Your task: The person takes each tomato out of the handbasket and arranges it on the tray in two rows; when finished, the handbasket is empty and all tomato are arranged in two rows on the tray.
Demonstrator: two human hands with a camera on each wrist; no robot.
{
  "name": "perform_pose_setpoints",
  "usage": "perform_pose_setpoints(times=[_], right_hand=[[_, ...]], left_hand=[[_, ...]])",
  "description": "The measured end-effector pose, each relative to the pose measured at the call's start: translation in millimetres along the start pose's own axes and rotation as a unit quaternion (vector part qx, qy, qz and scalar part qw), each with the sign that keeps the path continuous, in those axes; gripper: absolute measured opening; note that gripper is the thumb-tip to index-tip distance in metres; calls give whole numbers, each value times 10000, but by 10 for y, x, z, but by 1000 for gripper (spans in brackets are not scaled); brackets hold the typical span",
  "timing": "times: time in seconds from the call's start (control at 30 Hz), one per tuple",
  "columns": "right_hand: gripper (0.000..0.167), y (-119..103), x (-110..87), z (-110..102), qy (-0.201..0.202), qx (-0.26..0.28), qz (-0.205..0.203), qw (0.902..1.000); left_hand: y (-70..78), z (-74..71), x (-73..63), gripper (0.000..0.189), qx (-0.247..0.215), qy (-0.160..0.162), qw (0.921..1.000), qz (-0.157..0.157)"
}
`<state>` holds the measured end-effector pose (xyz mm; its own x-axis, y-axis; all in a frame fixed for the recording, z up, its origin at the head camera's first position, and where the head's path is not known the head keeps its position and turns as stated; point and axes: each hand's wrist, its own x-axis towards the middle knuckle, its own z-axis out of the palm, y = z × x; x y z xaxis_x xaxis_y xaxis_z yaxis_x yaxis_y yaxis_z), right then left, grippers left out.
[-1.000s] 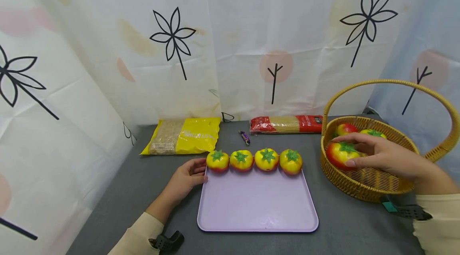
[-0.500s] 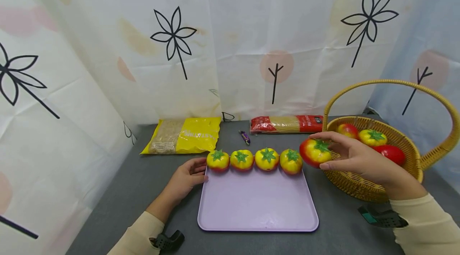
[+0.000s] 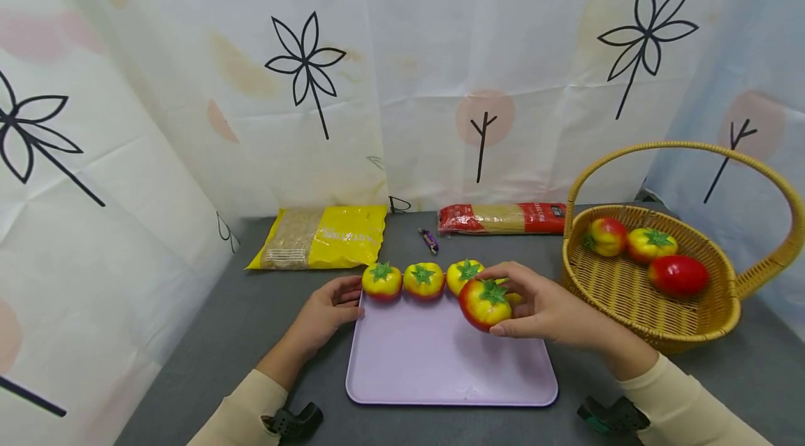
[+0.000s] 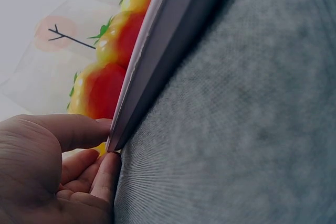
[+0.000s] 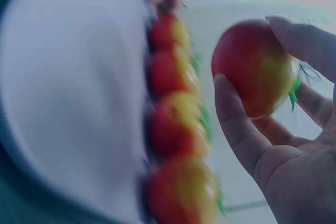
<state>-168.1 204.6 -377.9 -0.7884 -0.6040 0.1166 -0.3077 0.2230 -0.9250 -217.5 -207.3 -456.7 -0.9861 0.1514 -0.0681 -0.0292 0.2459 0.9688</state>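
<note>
My right hand [image 3: 553,310] holds a red-and-yellow tomato [image 3: 483,306] with a green leafy top, thumb and fingers round its sides. In the head view it overlaps the right part of the lilac tray [image 3: 415,362]. Along the tray's far edge runs a row of similar tomatoes [image 3: 381,282]; the rightmost is mostly hidden behind my right hand. At the tray's far left corner, my left hand [image 3: 322,317] pinches the rim. The left wrist view shows its thumb [image 4: 86,131] against the rim's upper side and fingertips [image 4: 109,166] at its lower side.
To the right stands a wicker basket [image 3: 654,313] with a tall handle, holding two red-yellow tomatoes [image 3: 652,245] and a red fruit [image 3: 679,275]. Behind the tray lie a yellow bag [image 3: 346,236], a small purple-wrapped candy [image 3: 429,241] and a red pasta packet [image 3: 503,218].
My right hand has lifted the tomato out of the basket and carried it left over the tray. The left hand has stayed at the tray's corner.
</note>
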Motion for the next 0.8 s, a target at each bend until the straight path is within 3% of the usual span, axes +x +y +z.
perform_pose_setpoints(times=[0.27, 0.8], right_hand=[[62, 101, 198, 438, -103, -171, -14, 9998], [60, 13, 743, 1005, -142, -720, 24, 9973]], left_hand=[[29, -5, -33, 64, 40, -90, 9999, 102], [-3, -18, -22, 63, 50, -51, 9999, 87]])
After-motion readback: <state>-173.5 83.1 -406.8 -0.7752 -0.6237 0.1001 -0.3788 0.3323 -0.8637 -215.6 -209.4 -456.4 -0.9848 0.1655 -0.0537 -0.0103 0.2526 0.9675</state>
